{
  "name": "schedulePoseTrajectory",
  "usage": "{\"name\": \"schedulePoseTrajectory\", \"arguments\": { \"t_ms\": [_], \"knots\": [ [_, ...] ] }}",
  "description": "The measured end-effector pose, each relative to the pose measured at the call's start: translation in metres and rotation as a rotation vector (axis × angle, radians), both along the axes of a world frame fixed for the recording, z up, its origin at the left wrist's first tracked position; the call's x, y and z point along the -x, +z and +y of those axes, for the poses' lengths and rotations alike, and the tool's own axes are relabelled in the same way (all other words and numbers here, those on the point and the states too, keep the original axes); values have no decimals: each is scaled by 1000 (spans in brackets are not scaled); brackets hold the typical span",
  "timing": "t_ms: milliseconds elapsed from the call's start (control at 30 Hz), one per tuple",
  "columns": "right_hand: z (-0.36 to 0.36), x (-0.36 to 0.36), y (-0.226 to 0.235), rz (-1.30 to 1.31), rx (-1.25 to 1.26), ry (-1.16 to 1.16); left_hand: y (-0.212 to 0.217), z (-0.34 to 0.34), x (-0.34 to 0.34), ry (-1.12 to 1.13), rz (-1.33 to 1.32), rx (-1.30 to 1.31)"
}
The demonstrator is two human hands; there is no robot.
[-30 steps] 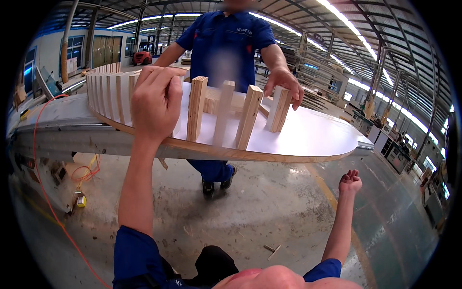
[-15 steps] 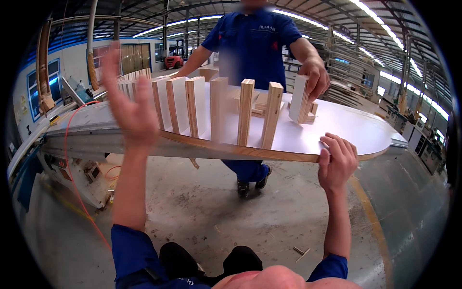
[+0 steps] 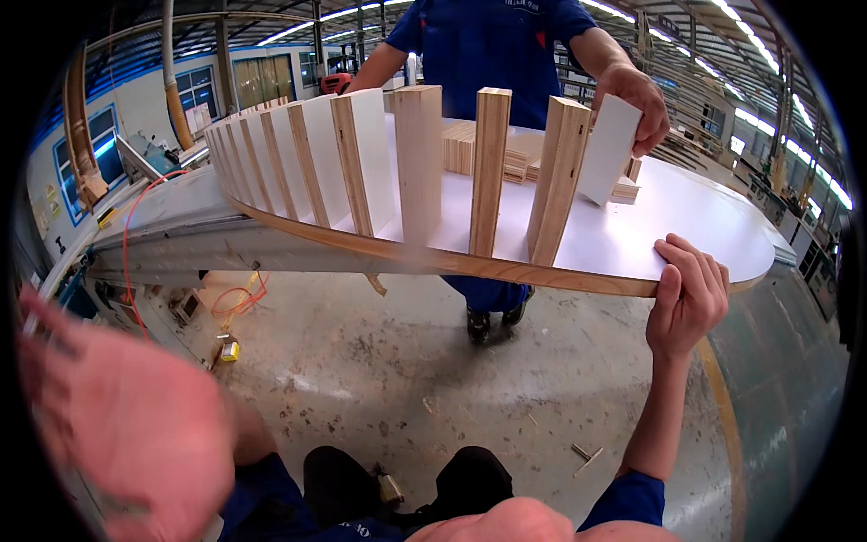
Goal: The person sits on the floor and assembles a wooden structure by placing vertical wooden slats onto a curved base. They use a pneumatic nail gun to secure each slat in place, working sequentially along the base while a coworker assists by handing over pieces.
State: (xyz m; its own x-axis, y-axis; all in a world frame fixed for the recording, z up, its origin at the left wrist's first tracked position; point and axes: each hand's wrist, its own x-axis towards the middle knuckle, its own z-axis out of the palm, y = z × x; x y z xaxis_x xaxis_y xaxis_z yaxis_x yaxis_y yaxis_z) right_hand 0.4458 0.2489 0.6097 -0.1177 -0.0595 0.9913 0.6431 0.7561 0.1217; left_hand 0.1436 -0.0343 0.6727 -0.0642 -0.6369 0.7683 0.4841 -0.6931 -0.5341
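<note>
A large curved white panel [image 3: 632, 235] with a plywood edge lies flat in front of me. Several upright plywood slats [image 3: 492, 172] stand in a row along its near rim. My right hand [image 3: 686, 294] grips the panel's near edge at the right, fingers over the top. My left hand [image 3: 135, 425] is low at the lower left, blurred, fingers spread, holding nothing. A person in blue work clothes [image 3: 492, 45] stands across the panel and holds a white slat [image 3: 610, 149] upright at the end of the row.
Stacks of short wooden pieces [image 3: 506, 158] lie on the panel behind the slats. An orange hose [image 3: 239, 294] and a small yellow object [image 3: 230, 350] lie on the concrete floor at the left. Machinery stands along the left wall.
My left hand has come off the slats and dropped to the lower left. My right hand rose from beside my body and took hold of the panel's edge. The view moved closer.
</note>
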Motion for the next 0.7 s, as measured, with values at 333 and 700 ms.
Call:
{"name": "schedulePoseTrajectory", "arguments": {
  "t_ms": [333,700],
  "knots": [
    [-5,3,6,-26,22,45,46,114,31,749,-143,617],
    [-22,0,7,-13,153,37,28,153,27,786,-253,593]
  ]
}}
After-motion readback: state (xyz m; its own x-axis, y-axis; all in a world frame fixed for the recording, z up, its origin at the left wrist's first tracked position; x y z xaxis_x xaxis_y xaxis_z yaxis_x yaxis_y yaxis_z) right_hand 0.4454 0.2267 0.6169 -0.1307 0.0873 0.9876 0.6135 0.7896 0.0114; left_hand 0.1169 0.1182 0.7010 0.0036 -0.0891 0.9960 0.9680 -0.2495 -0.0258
